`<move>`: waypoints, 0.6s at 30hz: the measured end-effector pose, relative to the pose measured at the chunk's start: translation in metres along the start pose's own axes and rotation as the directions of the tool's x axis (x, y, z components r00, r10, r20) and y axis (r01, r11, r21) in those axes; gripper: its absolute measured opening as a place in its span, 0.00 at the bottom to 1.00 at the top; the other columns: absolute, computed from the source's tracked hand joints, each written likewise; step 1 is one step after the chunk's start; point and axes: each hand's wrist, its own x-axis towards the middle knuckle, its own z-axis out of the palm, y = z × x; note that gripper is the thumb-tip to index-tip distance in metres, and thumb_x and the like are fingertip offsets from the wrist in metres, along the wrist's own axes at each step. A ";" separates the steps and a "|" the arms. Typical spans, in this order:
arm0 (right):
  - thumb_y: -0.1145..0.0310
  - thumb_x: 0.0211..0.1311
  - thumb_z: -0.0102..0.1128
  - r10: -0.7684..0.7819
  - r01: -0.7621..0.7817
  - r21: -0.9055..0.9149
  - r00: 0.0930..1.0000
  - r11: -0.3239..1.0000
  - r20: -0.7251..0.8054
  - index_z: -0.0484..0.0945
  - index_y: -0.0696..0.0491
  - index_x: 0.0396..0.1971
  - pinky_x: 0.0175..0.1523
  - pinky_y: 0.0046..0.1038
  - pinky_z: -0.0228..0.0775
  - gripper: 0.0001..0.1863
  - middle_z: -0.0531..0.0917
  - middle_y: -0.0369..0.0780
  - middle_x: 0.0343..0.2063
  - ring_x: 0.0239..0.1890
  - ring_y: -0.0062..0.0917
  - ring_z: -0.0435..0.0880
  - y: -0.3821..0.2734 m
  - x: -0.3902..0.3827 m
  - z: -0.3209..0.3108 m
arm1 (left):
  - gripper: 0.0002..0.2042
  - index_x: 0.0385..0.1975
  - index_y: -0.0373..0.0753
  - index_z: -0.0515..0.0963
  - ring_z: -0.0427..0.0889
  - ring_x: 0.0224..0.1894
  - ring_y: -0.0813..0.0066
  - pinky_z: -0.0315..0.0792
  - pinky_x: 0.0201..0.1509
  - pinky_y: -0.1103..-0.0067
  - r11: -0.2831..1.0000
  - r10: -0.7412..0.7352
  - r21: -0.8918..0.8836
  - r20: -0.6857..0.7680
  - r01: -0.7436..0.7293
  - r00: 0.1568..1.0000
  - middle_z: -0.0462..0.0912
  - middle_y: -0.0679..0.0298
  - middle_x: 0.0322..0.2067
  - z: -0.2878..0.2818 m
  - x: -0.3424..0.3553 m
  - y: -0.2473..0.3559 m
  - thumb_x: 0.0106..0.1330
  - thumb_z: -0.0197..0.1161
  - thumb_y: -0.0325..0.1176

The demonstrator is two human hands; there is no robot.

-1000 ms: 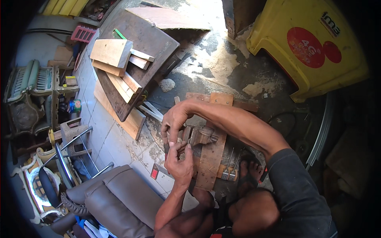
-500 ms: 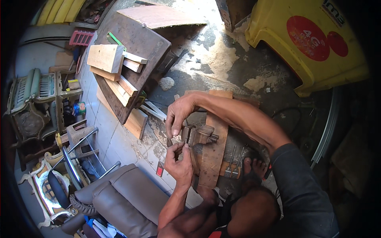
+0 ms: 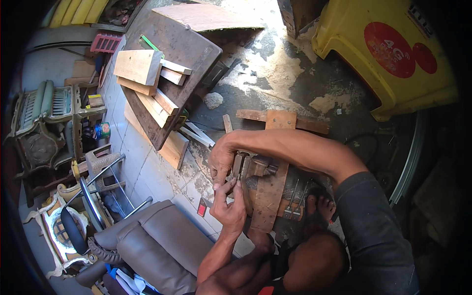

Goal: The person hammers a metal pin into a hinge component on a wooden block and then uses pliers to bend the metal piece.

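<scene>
While right hand bends down toward left hand, both half-curled; cannot tell what hands hold.

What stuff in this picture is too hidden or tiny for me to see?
From the head view:
- Whether anything sits between the fingertips of the left hand and right hand: too small, and fingers cover it.
- The board's middle: behind the right forearm.
- The yellow stool's upper part: cut off by the top edge.
- What the red thing is: too small.
</scene>
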 end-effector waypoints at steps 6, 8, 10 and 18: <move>0.25 0.67 0.51 0.169 -0.176 -0.081 0.981 0.981 -0.092 0.82 0.56 0.56 0.57 0.43 0.75 0.45 0.86 0.48 0.52 0.53 0.36 0.85 -0.011 0.010 0.000 | 0.06 0.40 0.30 0.83 0.84 0.33 0.81 0.77 0.38 0.84 0.997 -0.069 -0.048 -0.002 0.069 0.998 0.88 0.61 0.33 -0.009 -0.001 0.003 0.68 0.71 0.23; 0.30 0.70 0.51 0.081 -0.138 -0.050 0.800 0.989 -0.594 0.83 0.56 0.54 0.56 0.42 0.76 0.40 0.86 0.50 0.48 0.51 0.40 0.85 -0.015 -0.015 0.008 | 0.06 0.41 0.30 0.82 0.83 0.33 0.83 0.77 0.38 0.84 0.981 -0.158 -0.118 -0.019 0.155 0.987 0.88 0.62 0.33 -0.011 -0.003 0.004 0.68 0.71 0.24; 0.40 0.70 0.58 -0.026 -0.079 -0.063 0.402 0.995 -0.915 0.84 0.57 0.49 0.52 0.40 0.78 0.31 0.87 0.51 0.44 0.47 0.41 0.87 -0.039 -0.055 0.028 | 0.07 0.41 0.30 0.82 0.82 0.33 0.84 0.77 0.38 0.85 0.951 -0.246 -0.203 -0.030 0.235 0.969 0.87 0.63 0.32 -0.011 0.006 0.006 0.69 0.71 0.24; 0.66 0.66 0.66 0.380 0.069 0.378 -0.019 0.923 -0.925 0.84 0.55 0.45 0.39 0.37 0.77 0.12 0.86 0.45 0.32 0.33 0.39 0.86 -0.115 -0.070 0.159 | 0.08 0.42 0.30 0.82 0.89 0.36 0.64 0.83 0.43 0.74 0.987 0.116 -0.097 -0.103 -0.126 0.988 0.88 0.53 0.36 -0.018 0.023 0.014 0.65 0.71 0.22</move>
